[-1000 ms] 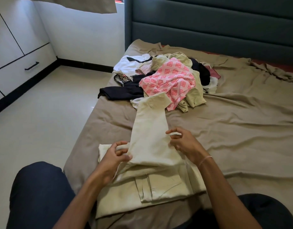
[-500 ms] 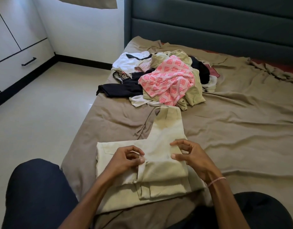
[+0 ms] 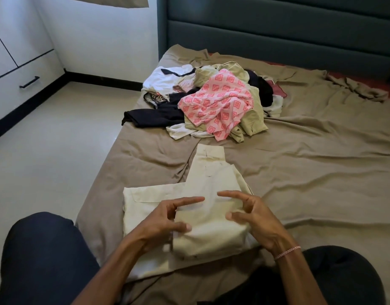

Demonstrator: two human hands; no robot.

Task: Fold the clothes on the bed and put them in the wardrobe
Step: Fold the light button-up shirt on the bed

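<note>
Clothes are lying in two lots on the bed (image 3: 310, 172): a loose pile (image 3: 251, 119) and, on the person's side of that pile, one cream garment (image 3: 211, 230) that is being folded.

In the head view, the left hand (image 3: 163, 223) and the right hand (image 3: 253, 219) are hovering at either side of the folded bundle. Their fingers are spread apart and loosely curved. The thumbs seem to be touching the cloth, but neither hand is pinching or gripping anything.

The step in hand, as I judge it, is finishing the fold of this garment. A long strip (image 3: 211, 166) of it, perhaps a sleeve or a leg, is pointing out from the bundle toward the pile and stopping short of it. Doing this well is going to mean bringing that strip back over the bundle, lining its edges up with the layers below, and pressing flat with open palms. That way nothing is sliding apart when the bundle is lifted.

The garment is looking thin and soft, plain cream, lightly creased, with a faint dingy mark near the strip's far end. A flatter layer is showing from under the bundle. The pile is waiting unfolded, a pink patterned cloth (image 3: 218, 104) lying on top. The wardrobe (image 3: 18, 69) is standing well apart from the pile, across the floor.
</note>
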